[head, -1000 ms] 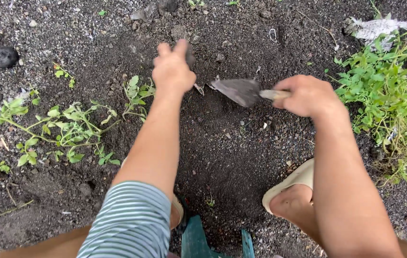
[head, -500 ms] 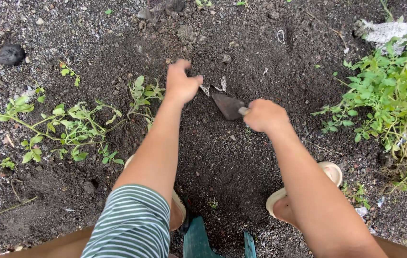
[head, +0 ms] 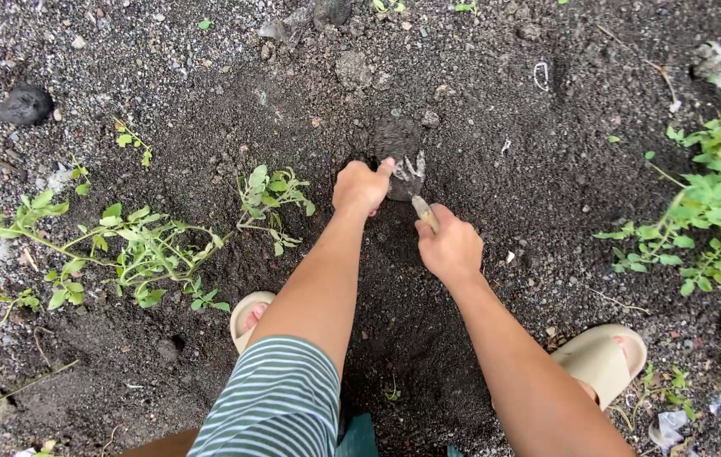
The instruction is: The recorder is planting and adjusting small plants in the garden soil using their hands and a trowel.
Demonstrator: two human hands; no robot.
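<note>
Both hands have come in closer together vs 0.5 s ago; trowel blade, which lay bare on top then, is now sunk in the dirt.

Near to far: striped sleeve (head: 271, 398) at btm edge, 2 beige sandals, L (head: 249, 313) and R (head: 601, 360), on dark soil (head: 428, 338). My right hand (head: 449, 247) is fisted round the trowel (head: 424, 212) handle; only handle shows, blade buried. Just beyond, left hand (head: 360, 187) is curled, fingertips touching a round soil clod (head: 397, 145) w/ pale roots. Can't tell if it grips anything. Seedling (head: 271, 196) just L of left hand. Black stone (head: 24, 105) far L; weeds (head: 720, 211) far R.
</note>
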